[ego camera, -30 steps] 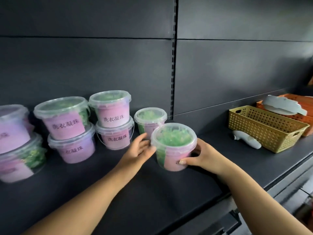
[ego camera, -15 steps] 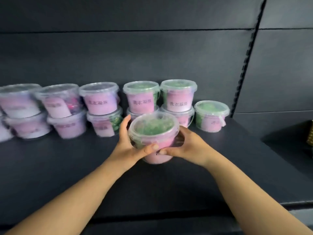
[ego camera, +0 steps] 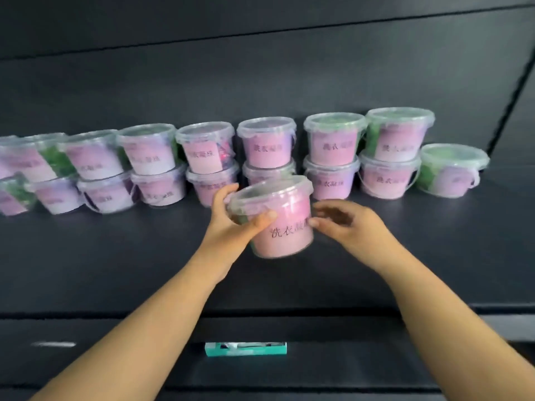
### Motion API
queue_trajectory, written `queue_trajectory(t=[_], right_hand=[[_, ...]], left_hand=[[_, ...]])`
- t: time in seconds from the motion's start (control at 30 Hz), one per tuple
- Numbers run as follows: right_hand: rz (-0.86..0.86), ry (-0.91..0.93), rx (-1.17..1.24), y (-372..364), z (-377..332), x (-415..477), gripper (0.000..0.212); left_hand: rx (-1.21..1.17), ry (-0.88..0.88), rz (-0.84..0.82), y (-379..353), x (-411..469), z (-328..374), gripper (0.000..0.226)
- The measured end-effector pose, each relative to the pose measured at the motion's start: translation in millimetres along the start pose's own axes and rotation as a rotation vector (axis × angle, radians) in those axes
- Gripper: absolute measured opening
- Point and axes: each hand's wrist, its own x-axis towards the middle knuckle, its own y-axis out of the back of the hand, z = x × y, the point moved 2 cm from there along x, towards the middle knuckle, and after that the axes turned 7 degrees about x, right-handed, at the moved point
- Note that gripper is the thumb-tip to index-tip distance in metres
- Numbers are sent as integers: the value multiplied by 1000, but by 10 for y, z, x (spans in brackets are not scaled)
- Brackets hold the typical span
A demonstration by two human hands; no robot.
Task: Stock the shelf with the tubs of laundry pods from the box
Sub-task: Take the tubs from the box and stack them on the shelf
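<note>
Now placing: left hand grips the tilted tub of pods at its rim, right hand loose-fingered just beside it. Next I'd level it onto the lone tub.

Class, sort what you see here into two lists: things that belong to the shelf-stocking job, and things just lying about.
Job: tub gripped by the left hand; right hand at its side; stacked tubs along the back; single tub at the right end; shelf.

Lying about: teal tag and white strip on the ledge below.
</note>
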Motion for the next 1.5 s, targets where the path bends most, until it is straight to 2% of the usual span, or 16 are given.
queue_trajectory(t=[0.1, 0.17, 0.23, 0.3, 0.4, 0.6, 0.7, 0.77, 0.87, 0.93, 0.97, 1.17, 1.23, 1.33, 1.4, 1.5], right_hand=[[392, -80, -235, 432, 137, -403, 23], [526, -173, -484, 726, 287, -776, 31], [499, -303, -695, 903, 446, -1102, 52], [418, -360, -851, 1058, 595, -1363, 88], [331, -328, -920, 1242, 746, -1562, 110], [284, -219, -855, 1764, 839, -1716, 89], [478, -90, -648, 1952, 839, -1849, 53], [657, -46, -593, 2038, 895, -2039, 33], [796, -218, -518, 2161, 1036, -2391, 18], [848, -365, -480, 2216, 1144, -2648, 19], [888, -437, -481, 2231, 1197, -2800, 20], [1186, -895, -431, 2104, 1669, -4032, 23], [1224, -1064, -367, 1974, 1864, -4416, 25], [1256, -1273, -246, 1725, 2226, -4836, 27], [1228, -1374, -149, 1559, 2543, -5052, 28], [1143, -1485, -66, 1395, 3116, -5359, 30]], left_hand=[[39, -33, -119, -534, 218, -40, 73], [72, -64, -239, -1067, 264, -24, 76], [153, -94, -312, -1566, 247, 0, 89], [241, -161, -369, -2054, 248, 34, 96], [340, -222, -363, -2517, 359, 27, 84], [500, -78, -263, -3216, 715, 73, 92], [635, -94, -225, -3329, 605, 238, 103], [554, -224, -181, -3286, 349, 363, 104], [350, -401, -268, -3279, -254, 462, 65], [233, -401, -445, -3408, -642, 375, 20], [221, -410, -540, -3505, -825, 290, 10], [295, -681, -941, -4116, -1758, -434, 27], [322, -612, -1092, -4307, -2025, -737, 27], [469, -285, -1290, -4560, -2311, -1461, 18], [670, -84, -1338, -4690, -2454, -2038, 19], [877, 31, -1420, -4836, -2727, -2879, 22]])
